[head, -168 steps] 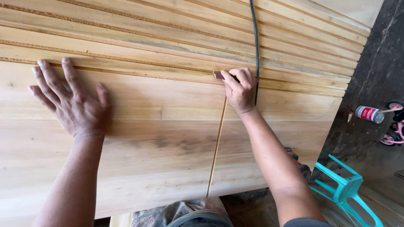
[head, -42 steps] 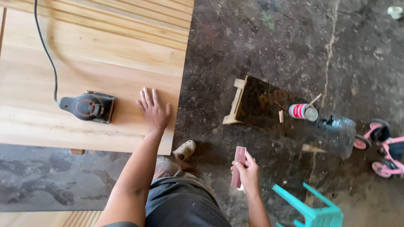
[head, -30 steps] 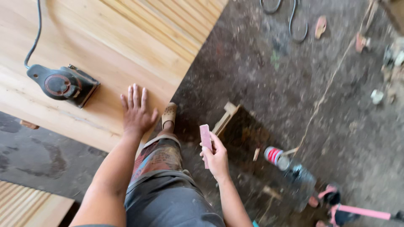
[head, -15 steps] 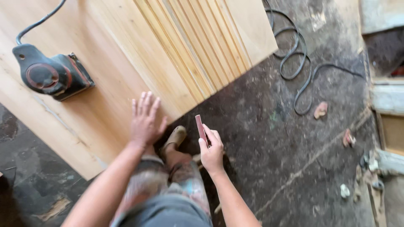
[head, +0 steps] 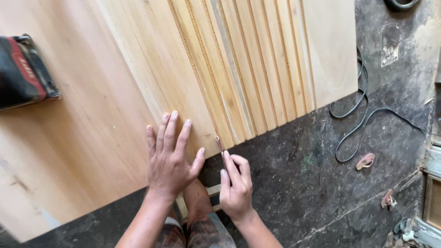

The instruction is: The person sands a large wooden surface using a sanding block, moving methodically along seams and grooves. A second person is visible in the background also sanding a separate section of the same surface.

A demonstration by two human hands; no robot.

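Note:
My left hand (head: 171, 154) lies flat, fingers spread, on the near edge of a large pale wooden panel (head: 115, 92). My right hand (head: 235, 183) pinches a small folded strip of sandpaper (head: 219, 146) edge-on, its tip at the panel's near edge where a groove of the slatted section (head: 248, 69) ends. My knees show below the two hands.
A red and black electric sander (head: 24, 71) rests on the panel at the far left. A black cable (head: 356, 121) loops over the dark concrete floor on the right, with scraps of used sandpaper (head: 366, 161) near it. Wooden pieces sit at the right border.
The view swung from the floor back onto the panel. My right hand carried the sandpaper strip up to the panel's edge at a groove. The left hand stayed flat on the wood.

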